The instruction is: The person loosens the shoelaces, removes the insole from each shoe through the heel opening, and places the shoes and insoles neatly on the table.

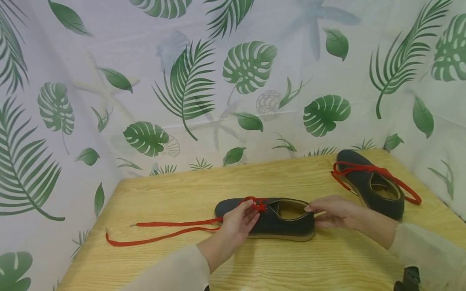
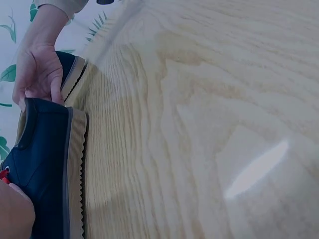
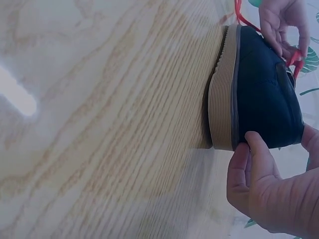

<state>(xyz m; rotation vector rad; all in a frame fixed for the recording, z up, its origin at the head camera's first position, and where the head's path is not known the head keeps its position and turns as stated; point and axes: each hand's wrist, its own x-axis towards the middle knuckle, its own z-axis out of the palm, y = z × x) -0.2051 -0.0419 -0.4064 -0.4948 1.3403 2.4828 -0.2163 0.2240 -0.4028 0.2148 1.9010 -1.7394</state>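
Observation:
A dark navy shoe with a tan ridged sole lies on the wooden table, toe pointing left. Its red shoelace is threaded at the front, and both long ends trail leftward over the tabletop. With thumb and fingers, my left hand pinches the lace at the shoe's lacing; the palm side covers part of the upper. At the other end, my right hand holds the heel, thumb at the collar rim and fingers against the back. The right wrist view shows those fingertips low on the heel, just above the sole.
A second navy shoe stands at the table's back right, a red lace draped across it. Leaf-printed white cloth hangs behind and along both sides of the wooden table.

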